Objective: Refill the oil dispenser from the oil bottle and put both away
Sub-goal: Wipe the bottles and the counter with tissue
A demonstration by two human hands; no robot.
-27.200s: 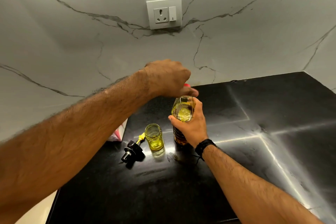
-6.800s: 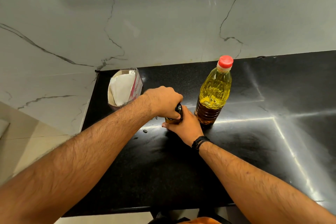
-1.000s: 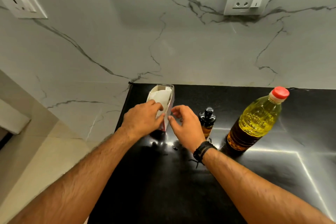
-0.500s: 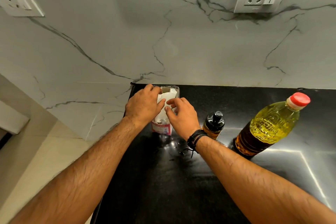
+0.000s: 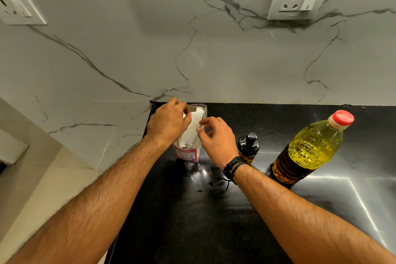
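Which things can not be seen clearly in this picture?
- Head view: the left hand covers the left side of the tissue box.
- The right hand hides part of the oil dispenser, so its oil level is unclear.
- The print on the box is too small to read.
- Both elbows are cut off by the bottom edge.

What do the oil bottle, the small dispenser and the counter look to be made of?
Oil bottle: clear, ribbed body showing yellow oil, red screw cap; probably plastic. Dispenser: glossy black top, likely plastic, over a clear body, glass or plastic, cannot tell. Counter: black, polished, mirror-like glare; looks like stone, perhaps granite.
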